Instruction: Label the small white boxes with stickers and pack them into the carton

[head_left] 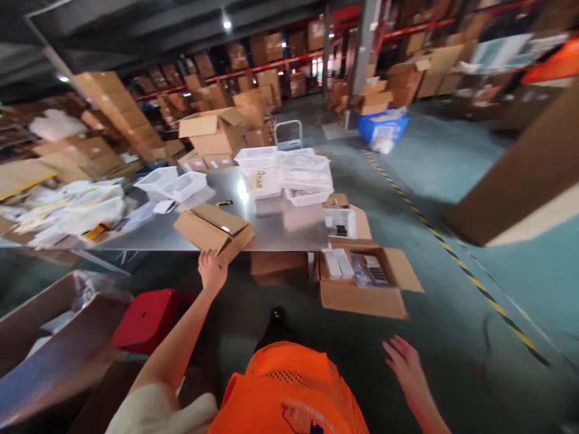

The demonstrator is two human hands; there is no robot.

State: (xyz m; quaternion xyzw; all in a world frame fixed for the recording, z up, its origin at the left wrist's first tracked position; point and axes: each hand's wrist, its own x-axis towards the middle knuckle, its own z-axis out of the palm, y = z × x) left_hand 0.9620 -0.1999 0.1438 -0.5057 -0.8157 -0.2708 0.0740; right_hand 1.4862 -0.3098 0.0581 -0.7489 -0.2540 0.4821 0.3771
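Note:
My left hand [212, 271] is at the near edge of a small cardboard box [205, 226], with its fingers curled against the box's front side. The box rests at a slant on the metal table [289, 232], close to the front edge. Its top flaps look folded nearly flat. Away to the right, my right hand [403, 357] hangs in the air over the floor, fingers spread and holding nothing. Nearest to it is an open carton [364, 298] with white boxes and plastic-wrapped items inside.
White plastic baskets [310, 175] stand stacked at the table's far right, two more white trays [185, 185] at its left. A red stool [147, 319] and a large open bin [58, 337] are low on the left. A big brown box [520, 175] looms at right.

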